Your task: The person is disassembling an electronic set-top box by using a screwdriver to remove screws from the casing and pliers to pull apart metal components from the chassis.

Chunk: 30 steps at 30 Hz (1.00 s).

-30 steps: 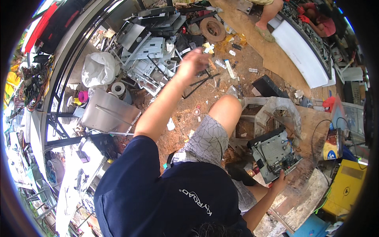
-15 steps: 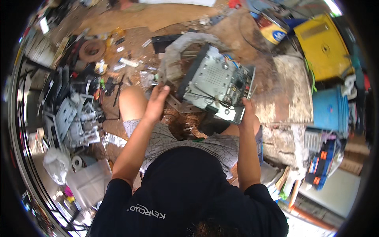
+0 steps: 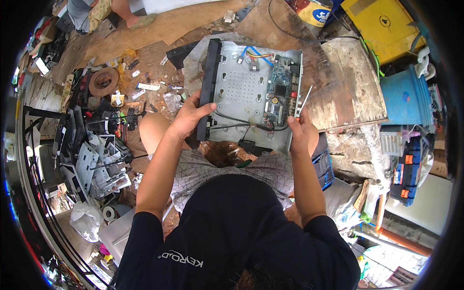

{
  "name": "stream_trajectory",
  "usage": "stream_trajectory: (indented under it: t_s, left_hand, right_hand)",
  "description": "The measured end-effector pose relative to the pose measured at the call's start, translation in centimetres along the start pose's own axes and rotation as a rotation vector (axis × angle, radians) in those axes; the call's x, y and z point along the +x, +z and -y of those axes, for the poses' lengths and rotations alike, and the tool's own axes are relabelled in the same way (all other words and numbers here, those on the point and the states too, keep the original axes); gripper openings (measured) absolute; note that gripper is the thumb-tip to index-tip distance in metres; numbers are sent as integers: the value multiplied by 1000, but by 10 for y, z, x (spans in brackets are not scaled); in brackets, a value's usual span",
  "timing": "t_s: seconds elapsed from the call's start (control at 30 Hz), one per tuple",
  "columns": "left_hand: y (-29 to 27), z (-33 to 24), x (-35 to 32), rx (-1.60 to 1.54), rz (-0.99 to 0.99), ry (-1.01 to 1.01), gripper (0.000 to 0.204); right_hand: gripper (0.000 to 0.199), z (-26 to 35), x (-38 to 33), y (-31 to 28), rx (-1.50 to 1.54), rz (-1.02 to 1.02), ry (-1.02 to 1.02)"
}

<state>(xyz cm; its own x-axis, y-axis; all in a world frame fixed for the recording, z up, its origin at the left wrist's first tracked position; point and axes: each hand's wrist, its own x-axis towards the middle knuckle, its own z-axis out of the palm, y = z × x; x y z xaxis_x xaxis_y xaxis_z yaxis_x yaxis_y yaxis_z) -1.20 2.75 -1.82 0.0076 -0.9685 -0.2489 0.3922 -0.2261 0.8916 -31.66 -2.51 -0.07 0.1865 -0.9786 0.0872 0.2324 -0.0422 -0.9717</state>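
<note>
Between my two hands an open metal electronics case (image 3: 239, 89), like a recorder box, is held above my lap. It has a black front panel (image 3: 209, 82) on the left and a green circuit board (image 3: 279, 89) along the right. Blue, red and yellow wires (image 3: 256, 55) lie at its far end, and a black cable crosses its near part. My left hand (image 3: 192, 116) is closed on the front panel, thumb on top. Closed on the right edge is my right hand (image 3: 300, 128). A thin metal shaft (image 3: 306, 99) sticks up beside its fingers; its kind is unclear.
Scrap metal parts (image 3: 104, 162) are heaped at my left, near a rusty ring (image 3: 103, 81). To my right are a worn wooden board (image 3: 357, 82), a blue bucket (image 3: 406, 101), a yellow case (image 3: 382, 26) and a large can (image 3: 311, 12). Another person's leg (image 3: 126, 12) shows at the far left.
The case has turned nearly square to me and levelled, showing its inside. My left hand, formerly apart from it with fingers raised, now grips its front panel.
</note>
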Motion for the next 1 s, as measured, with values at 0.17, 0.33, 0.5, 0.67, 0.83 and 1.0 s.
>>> stream_trajectory:
  t_s: [0.17,0.33,0.5,0.67,0.83,1.0]
  left_hand:
    - [5,2,-3,8,-42,108,53]
    - [8,3,-7,21,-75,134,53]
    - [7,1,-9,37,-58,95,59]
    - [14,1,-12,-108,-75,16,58]
    - [15,2,-12,-148,-26,1,62]
    - [26,14,-16,19,-47,393,92]
  right_hand:
    - [60,-1,1,-7,35,58,2]
    - [68,-4,4,-14,70,114,-10]
    - [68,10,-2,-6,-7,102,-57]
    - [57,18,1,-6,39,97,-41]
    - [50,31,10,1,-46,54,-2]
    - [45,38,55,-15,116,42,454]
